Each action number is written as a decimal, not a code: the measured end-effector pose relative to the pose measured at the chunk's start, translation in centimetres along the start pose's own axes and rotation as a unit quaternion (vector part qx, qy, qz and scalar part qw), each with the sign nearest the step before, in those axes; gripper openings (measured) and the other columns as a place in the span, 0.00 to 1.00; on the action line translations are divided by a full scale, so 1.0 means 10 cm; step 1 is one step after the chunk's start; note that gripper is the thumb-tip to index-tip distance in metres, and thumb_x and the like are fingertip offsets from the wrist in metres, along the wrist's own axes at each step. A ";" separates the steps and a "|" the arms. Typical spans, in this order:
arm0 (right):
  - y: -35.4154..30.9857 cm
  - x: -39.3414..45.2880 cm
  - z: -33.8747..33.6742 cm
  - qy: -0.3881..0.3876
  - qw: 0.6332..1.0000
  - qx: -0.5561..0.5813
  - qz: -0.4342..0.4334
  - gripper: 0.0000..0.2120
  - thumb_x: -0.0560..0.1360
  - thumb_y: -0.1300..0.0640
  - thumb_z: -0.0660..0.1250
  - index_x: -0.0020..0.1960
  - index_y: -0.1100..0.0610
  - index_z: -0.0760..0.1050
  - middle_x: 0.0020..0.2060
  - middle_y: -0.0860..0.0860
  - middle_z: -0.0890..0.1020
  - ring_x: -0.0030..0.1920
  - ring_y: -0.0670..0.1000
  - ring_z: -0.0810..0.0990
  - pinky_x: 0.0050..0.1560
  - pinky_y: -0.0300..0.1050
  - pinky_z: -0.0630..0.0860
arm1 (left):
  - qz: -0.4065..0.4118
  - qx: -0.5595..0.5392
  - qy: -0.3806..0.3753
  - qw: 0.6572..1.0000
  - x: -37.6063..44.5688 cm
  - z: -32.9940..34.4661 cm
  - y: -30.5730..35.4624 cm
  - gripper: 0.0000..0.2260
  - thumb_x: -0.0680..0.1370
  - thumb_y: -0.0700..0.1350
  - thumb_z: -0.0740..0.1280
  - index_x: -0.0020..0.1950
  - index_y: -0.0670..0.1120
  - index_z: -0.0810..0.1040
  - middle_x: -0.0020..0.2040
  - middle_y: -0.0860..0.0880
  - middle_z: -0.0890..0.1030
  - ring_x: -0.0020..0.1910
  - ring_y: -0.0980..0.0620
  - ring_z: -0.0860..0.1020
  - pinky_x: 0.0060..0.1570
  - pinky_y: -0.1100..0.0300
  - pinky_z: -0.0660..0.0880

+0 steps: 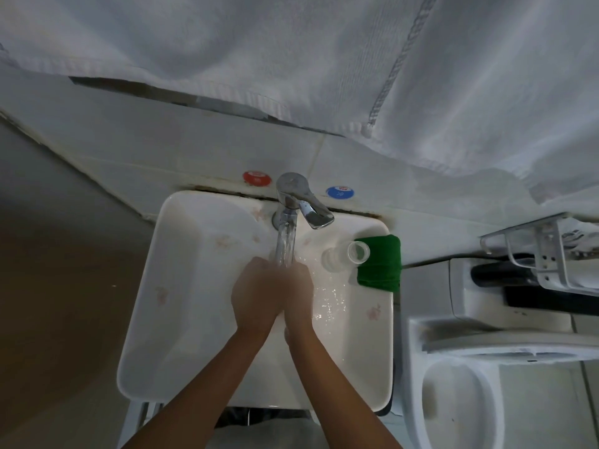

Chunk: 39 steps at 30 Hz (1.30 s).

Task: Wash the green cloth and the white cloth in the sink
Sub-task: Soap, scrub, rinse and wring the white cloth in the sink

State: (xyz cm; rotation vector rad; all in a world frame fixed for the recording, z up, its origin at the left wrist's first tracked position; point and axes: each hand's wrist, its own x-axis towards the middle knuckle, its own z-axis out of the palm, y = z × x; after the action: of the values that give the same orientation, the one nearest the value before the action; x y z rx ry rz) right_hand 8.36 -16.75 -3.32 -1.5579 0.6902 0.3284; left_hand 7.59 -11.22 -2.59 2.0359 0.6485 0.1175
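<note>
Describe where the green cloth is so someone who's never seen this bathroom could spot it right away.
Find the white sink with water running from its chrome tap. Follow the rim to the far right corner, below the blue dot on the wall. The green cloth lies folded there beside a clear cup lying on its side, the only dark green thing among pale surfaces.

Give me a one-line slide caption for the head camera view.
Both hands, left hand and right hand, pressed together under the running tap over the sink, green cloth waiting on the rim.
</note>
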 end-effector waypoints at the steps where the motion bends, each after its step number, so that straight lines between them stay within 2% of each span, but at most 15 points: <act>1: 0.01 0.01 -0.04 -0.009 1.000 0.011 0.011 0.16 0.75 0.41 0.62 0.54 0.50 0.76 0.47 0.49 0.82 0.48 0.50 0.82 0.49 0.49 0.78 | 0.015 0.017 -0.004 1.000 0.00 -0.02 0.01 0.10 0.77 0.49 0.65 0.40 0.45 0.75 0.33 0.50 0.77 0.32 0.51 0.75 0.33 0.62 0.67; 4: 0.01 0.02 -0.13 -0.042 0.994 0.065 0.076 0.25 0.72 0.37 0.66 0.65 0.44 0.67 0.55 0.49 0.78 0.55 0.50 0.80 0.55 0.49 0.77 | 0.044 0.055 -0.020 0.997 -0.01 -0.03 0.01 0.13 0.75 0.52 0.69 0.53 0.45 0.78 0.45 0.48 0.80 0.43 0.51 0.77 0.40 0.59 0.74; 6: -0.01 0.04 -0.15 -0.058 0.995 0.054 0.065 0.31 0.67 0.33 0.67 0.65 0.46 0.69 0.58 0.50 0.79 0.56 0.51 0.80 0.57 0.52 0.78 | 0.055 0.048 -0.040 0.997 -0.04 -0.05 -0.01 0.20 0.74 0.56 0.69 0.60 0.46 0.76 0.50 0.49 0.81 0.47 0.52 0.78 0.45 0.56 0.77; 10: -0.11 0.09 -0.23 -0.003 0.995 0.095 0.030 0.11 0.77 0.47 0.65 0.52 0.55 0.77 0.50 0.58 0.83 0.51 0.57 0.83 0.52 0.54 0.80 | 0.023 -0.050 -0.112 0.992 -0.10 -0.15 -0.05 0.32 0.70 0.62 0.66 0.69 0.48 0.68 0.58 0.50 0.79 0.53 0.53 0.79 0.51 0.56 0.78; 13: -0.11 0.14 -0.29 0.032 0.990 0.128 0.041 0.11 0.80 0.49 0.62 0.48 0.56 0.78 0.47 0.60 0.84 0.47 0.56 0.84 0.47 0.50 0.80 | -0.028 -0.088 -0.115 0.989 -0.11 -0.21 -0.10 0.37 0.65 0.67 0.66 0.69 0.51 0.66 0.59 0.53 0.76 0.55 0.55 0.77 0.54 0.57 0.76; 15: -0.10 0.14 -0.28 0.035 0.986 0.153 0.052 0.13 0.80 0.47 0.61 0.51 0.55 0.79 0.48 0.57 0.85 0.48 0.55 0.84 0.50 0.51 0.80 | -0.071 -0.113 -0.120 0.984 -0.11 -0.22 -0.10 0.36 0.65 0.68 0.68 0.67 0.53 0.67 0.58 0.54 0.75 0.55 0.57 0.76 0.55 0.59 0.75; 18: -0.08 0.14 -0.26 0.044 0.985 0.152 0.065 0.16 0.80 0.46 0.60 0.54 0.56 0.79 0.49 0.56 0.85 0.50 0.55 0.84 0.51 0.52 0.80 | -0.110 -0.161 -0.130 0.972 -0.14 -0.18 -0.05 0.22 0.73 0.55 0.70 0.64 0.54 0.67 0.54 0.58 0.75 0.50 0.66 0.77 0.45 0.73 0.73; 21: -0.04 0.14 -0.21 0.047 0.987 0.134 0.068 0.14 0.80 0.48 0.61 0.50 0.59 0.79 0.47 0.56 0.84 0.48 0.54 0.83 0.43 0.47 0.79 | -0.124 -0.165 -0.076 0.976 -0.17 -0.14 -0.03 0.14 0.78 0.45 0.66 0.62 0.51 0.69 0.52 0.55 0.76 0.46 0.64 0.77 0.42 0.70 0.73; 24: 0.00 0.12 -0.18 0.030 0.995 0.083 0.041 0.10 0.75 0.51 0.64 0.42 0.58 0.75 0.40 0.56 0.78 0.43 0.55 0.77 0.41 0.48 0.74 | -0.119 -0.132 -0.037 0.983 -0.15 -0.17 -0.03 0.15 0.80 0.40 0.61 0.67 0.46 0.68 0.52 0.53 0.75 0.44 0.64 0.75 0.42 0.70 0.70; 25: -0.02 0.10 -0.18 0.010 0.997 0.074 0.023 0.08 0.72 0.52 0.63 0.45 0.57 0.75 0.41 0.55 0.77 0.44 0.55 0.77 0.42 0.48 0.74 | -0.113 -0.133 -0.037 0.984 -0.14 -0.19 -0.04 0.16 0.80 0.40 0.60 0.68 0.46 0.67 0.53 0.52 0.75 0.44 0.63 0.75 0.42 0.68 0.71; 27: -0.04 0.09 -0.20 -0.049 0.997 0.054 0.008 0.17 0.74 0.55 0.58 0.61 0.47 0.73 0.51 0.51 0.78 0.50 0.51 0.79 0.47 0.46 0.77 | -0.108 -0.140 -0.052 0.983 -0.10 -0.24 -0.05 0.16 0.81 0.41 0.60 0.69 0.48 0.66 0.57 0.50 0.75 0.49 0.55 0.76 0.49 0.60 0.75; 29: -0.05 0.09 -0.16 -0.118 0.992 0.050 0.005 0.16 0.79 0.55 0.56 0.65 0.46 0.70 0.55 0.51 0.78 0.52 0.49 0.79 0.49 0.45 0.77 | -0.100 -0.129 -0.064 0.985 -0.07 -0.22 -0.02 0.17 0.81 0.47 0.60 0.69 0.49 0.66 0.61 0.49 0.75 0.56 0.50 0.76 0.57 0.51 0.75; 32: -0.01 0.03 -0.07 -0.101 0.994 -0.008 -0.041 0.15 0.72 0.38 0.59 0.47 0.47 0.77 0.46 0.52 0.81 0.49 0.54 0.81 0.53 0.56 0.78 | -0.069 -0.022 -0.059 0.996 -0.07 -0.12 0.04 0.23 0.77 0.62 0.55 0.65 0.49 0.72 0.58 0.50 0.78 0.56 0.50 0.76 0.56 0.50 0.75; 35: 0.03 -0.02 -0.02 -0.040 0.997 -0.040 -0.055 0.10 0.76 0.47 0.63 0.38 0.49 0.77 0.37 0.50 0.82 0.41 0.53 0.81 0.47 0.58 0.78 | -0.099 0.033 -0.052 0.993 -0.12 -0.06 0.07 0.15 0.80 0.57 0.57 0.55 0.47 0.74 0.49 0.50 0.79 0.48 0.48 0.78 0.43 0.56 0.71; 39: -0.02 -0.03 -0.02 0.004 0.999 0.052 0.012 0.13 0.72 0.56 0.64 0.29 0.51 0.75 0.29 0.50 0.79 0.34 0.51 0.77 0.39 0.50 0.74 | -0.091 0.085 -0.038 0.992 -0.10 -0.05 0.10 0.13 0.78 0.53 0.61 0.46 0.44 0.75 0.40 0.46 0.81 0.40 0.46 0.79 0.37 0.58 0.70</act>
State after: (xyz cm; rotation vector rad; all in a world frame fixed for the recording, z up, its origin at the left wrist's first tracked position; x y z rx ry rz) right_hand 8.19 -16.91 -2.96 -1.4546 0.7207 0.2996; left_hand 6.93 -11.75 -1.36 2.1213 0.8152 -0.1257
